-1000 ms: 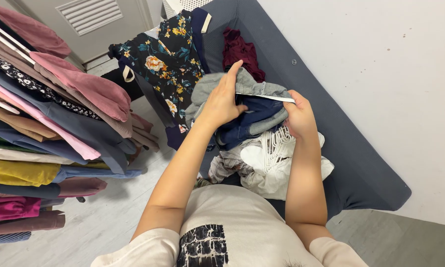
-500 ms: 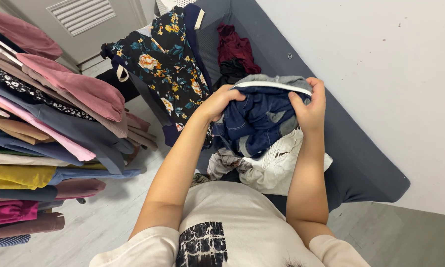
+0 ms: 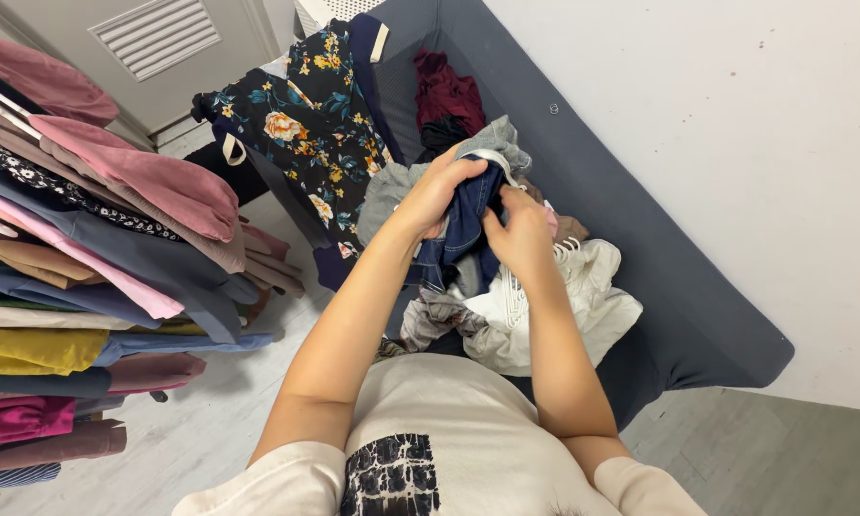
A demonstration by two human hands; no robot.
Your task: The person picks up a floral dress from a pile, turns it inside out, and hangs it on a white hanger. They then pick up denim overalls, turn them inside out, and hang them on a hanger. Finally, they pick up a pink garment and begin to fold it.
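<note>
Where the grey sofa [image 3: 697,315] meets the white wall [image 3: 735,124], clothes [image 3: 544,306] lie heaped.

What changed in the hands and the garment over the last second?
The right hand moved in from the garment's right edge toward the left hand; both now pinch the navy and grey garment close together, bunching it narrower. Unchanged: white clothes below, floral dress, hanging rack clothes.

You get bright, even indoor light with soft shadows beneath your hands [image 3: 482,210], sharp focus throughout, and slight wide-angle bending toward the edges.
</note>
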